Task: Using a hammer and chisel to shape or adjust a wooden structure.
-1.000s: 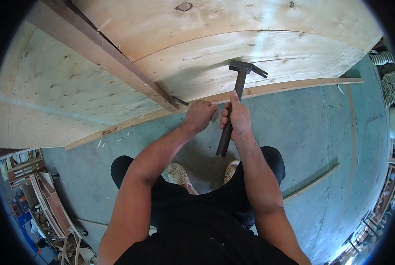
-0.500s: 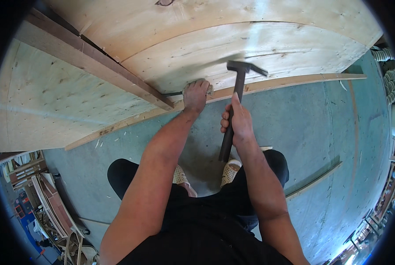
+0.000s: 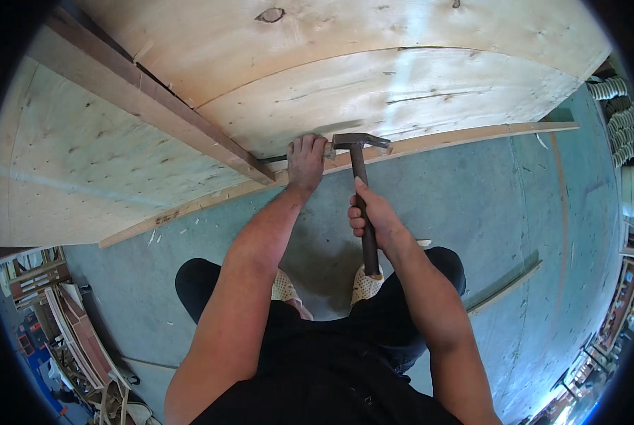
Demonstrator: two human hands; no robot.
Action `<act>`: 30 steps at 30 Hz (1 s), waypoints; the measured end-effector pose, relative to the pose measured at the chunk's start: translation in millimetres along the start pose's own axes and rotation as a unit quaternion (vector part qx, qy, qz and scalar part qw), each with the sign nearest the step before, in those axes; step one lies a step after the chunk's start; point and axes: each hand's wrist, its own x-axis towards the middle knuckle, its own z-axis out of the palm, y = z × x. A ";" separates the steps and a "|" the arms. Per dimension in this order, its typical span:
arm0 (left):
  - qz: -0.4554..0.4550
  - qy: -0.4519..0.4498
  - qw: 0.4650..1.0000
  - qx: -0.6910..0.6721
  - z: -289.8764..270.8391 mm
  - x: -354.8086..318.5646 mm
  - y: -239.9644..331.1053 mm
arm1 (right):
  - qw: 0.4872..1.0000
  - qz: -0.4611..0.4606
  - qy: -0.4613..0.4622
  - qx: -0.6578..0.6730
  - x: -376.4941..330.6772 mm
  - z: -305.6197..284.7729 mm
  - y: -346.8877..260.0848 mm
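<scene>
On my feed I've got a black top (image 3: 310,382), dark trousers (image 3: 198,283), bare forearms (image 3: 260,237) and cream slip-ons (image 3: 366,286) dotted with holes

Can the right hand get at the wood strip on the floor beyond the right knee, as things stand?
Probably not without letting go first: the right hand is closed around the hammer, and the right knee lies partly between it and the wood strip.

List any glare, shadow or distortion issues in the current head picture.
Head view: corners go black and the long wooden strip looks bowed; head view: a pale light streak crosses the plywood panel, and the floor glares toward lower right; head view: soft shadow between the sandals, hammer outline clear.
</scene>
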 end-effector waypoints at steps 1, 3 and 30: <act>0.034 0.011 0.999 0.016 -2.0 3.7 -1.6 | 0.999 -0.021 -0.003 -0.030 -0.4 0.1 -2.6; 0.040 -0.017 0.999 0.012 -4.7 6.2 2.7 | 0.997 -0.055 0.037 -0.026 -0.3 1.3 1.8; 0.020 -0.186 0.972 -0.140 -17.0 -58.6 11.7 | 0.985 -0.101 -0.017 -0.142 26.8 35.9 -10.9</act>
